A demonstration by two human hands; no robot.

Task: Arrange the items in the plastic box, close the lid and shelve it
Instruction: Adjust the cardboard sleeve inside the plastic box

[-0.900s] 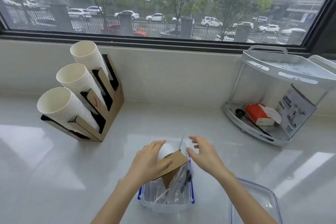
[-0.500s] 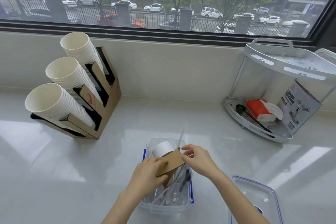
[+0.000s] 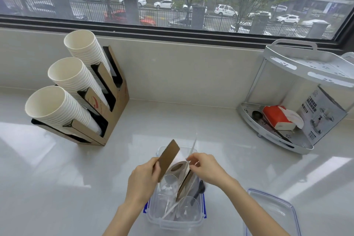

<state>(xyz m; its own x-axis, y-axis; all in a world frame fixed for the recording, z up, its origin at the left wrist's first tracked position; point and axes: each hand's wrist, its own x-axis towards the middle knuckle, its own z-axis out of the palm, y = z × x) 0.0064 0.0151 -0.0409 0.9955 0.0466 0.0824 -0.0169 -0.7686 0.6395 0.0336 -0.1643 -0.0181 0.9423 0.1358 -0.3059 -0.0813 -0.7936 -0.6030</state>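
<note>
A clear plastic box (image 3: 172,220) with blue clips stands open on the counter near me. It holds clear cups, a white paper roll (image 3: 177,165), a black spoon (image 3: 198,192) and clear wrapped straws. My left hand (image 3: 142,181) grips a brown cardboard sleeve (image 3: 168,158) and tilts it up over the box's left side. My right hand (image 3: 206,168) pinches a second brown sleeve (image 3: 184,186) with a clear wrapper that stands on edge in the box. The box's clear lid (image 3: 272,214) lies flat to the right.
A cardboard holder (image 3: 107,113) with three stacks of white paper cups sits at the back left. A grey two-tier corner shelf (image 3: 291,140) stands at the right, with an orange tissue pack (image 3: 277,118) and a printed box on its lower tier.
The two hands have pulled apart: the left lifted one cardboard sleeve up and to the left, the right keeps the other piece on edge in the box. The view has tilted down slightly.
</note>
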